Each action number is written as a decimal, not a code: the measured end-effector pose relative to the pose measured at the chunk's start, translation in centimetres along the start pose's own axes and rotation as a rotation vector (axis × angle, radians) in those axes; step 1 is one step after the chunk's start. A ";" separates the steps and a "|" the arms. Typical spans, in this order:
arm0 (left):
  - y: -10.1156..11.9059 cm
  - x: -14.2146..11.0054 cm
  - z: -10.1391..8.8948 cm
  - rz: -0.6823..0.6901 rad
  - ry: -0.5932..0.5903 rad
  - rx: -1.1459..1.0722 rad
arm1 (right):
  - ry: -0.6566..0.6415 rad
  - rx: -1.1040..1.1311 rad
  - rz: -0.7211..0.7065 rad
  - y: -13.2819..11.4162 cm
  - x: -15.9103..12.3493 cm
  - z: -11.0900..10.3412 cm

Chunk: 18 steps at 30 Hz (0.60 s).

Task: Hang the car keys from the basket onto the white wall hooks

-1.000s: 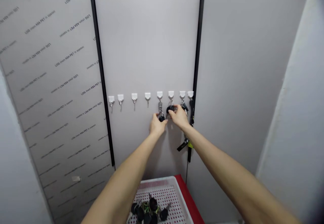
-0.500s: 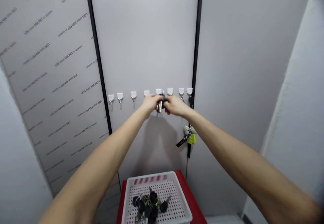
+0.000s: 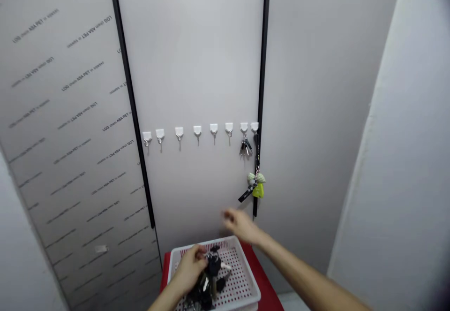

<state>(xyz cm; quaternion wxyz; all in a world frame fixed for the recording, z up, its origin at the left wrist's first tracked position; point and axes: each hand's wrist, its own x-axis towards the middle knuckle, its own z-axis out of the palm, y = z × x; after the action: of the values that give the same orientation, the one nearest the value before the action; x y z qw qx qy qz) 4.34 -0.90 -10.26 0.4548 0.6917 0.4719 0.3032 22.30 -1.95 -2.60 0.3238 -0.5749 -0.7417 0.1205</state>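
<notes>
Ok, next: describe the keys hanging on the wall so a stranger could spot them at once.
Find the tall black strip on the right. A row of white hooks ends beside it, and the keys hang from the second hook from the right. They form a short bunch, unlike the long strap with the yellow tag at the row's end.

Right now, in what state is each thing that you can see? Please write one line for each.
Left hand: closed on keys, over the basket.
Right hand: fingers curled, blurred; grip unclear.
White basket: upright, open-topped, on a red surface.
Keys in the basket: lying in a heap.
White hooks: fixed in a row.
Hanging keys: on the second hook from the right.
Lime charm: hanging below the rightmost hook.
</notes>
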 end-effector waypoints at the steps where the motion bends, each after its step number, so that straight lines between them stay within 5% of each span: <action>1: -0.4 -0.2 -0.3 0.010 0.010 0.005 | 0.231 -0.001 0.024 -0.4 1.1 -2.1; 3: -0.8 -0.7 -1.0 0.013 0.034 0.025 | 0.697 -0.044 0.050 -1.3 3.7 -6.6; 5: -1.1 -1.1 -1.4 -0.001 0.042 0.053 | 0.940 -0.106 0.121 -2.1 6.1 -10.4; 8: -1.6 -1.7 -1.5 0.003 0.020 0.133 | 0.885 -0.160 0.279 -2.8 8.4 -13.0; 12: -2.2 -2.2 -1.1 0.062 -0.005 0.317 | 0.779 -0.280 0.382 -2.6 9.6 -12.2; 18: -2.1 -3.1 -1.2 0.131 -0.010 0.432 | 0.703 -0.146 0.261 -1.8 9.6 -13.2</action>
<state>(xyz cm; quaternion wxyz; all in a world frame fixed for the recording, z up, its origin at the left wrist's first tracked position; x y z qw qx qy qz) 1.38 -3.04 -11.62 0.2778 0.8037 0.4776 0.2207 27.85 3.83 11.76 0.4984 -0.6924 -0.5126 -0.0971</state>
